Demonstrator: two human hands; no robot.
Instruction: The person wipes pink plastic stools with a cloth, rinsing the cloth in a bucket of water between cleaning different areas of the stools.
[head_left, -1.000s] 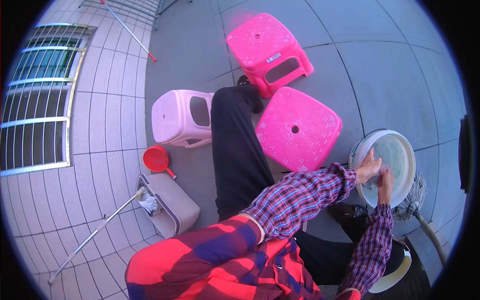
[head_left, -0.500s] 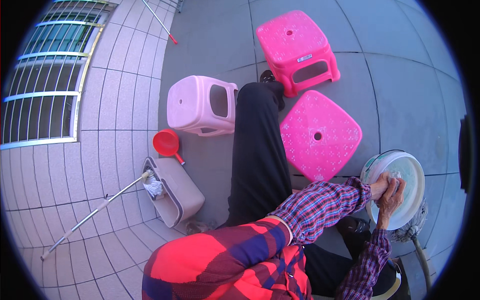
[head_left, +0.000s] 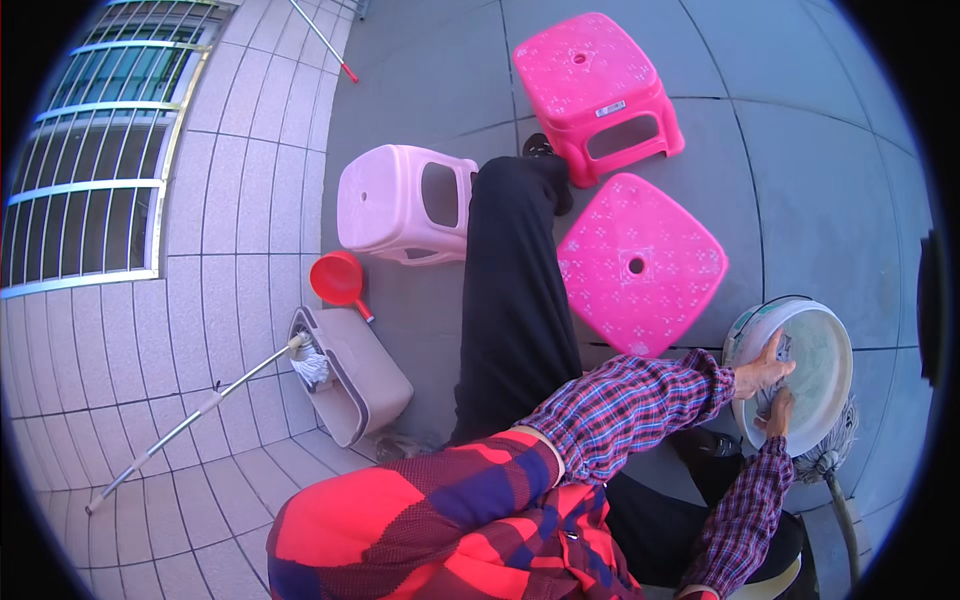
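At the right, both hands reach into a round white bucket [head_left: 843, 372] with greenish, cloudy water in it. My left hand [head_left: 764, 374] is at the bucket's left side, its thumb raised and its fingers curled on a wet grey cloth [head_left: 785, 347]. Lower down, near the rim closest to me, my right hand [head_left: 778, 412] grips the same cloth. Part of the cloth and some fingertips are hidden between the hands and below the rim.
Ahead stand two bright pink stools [head_left: 640, 265] [head_left: 585, 70] and a pale pink stool [head_left: 400, 200]. Left are a red dipper [head_left: 336, 278], a beige mop bucket [head_left: 365, 365] and a mop [head_left: 210, 403] leaning from it. A string mop [head_left: 828, 455] lies beside the white bucket.
My hands, pressed together over the bucket before, have moved apart. The right has dropped lower and nearer to me, while the left stays by the left side. More of the cloth shows between them.
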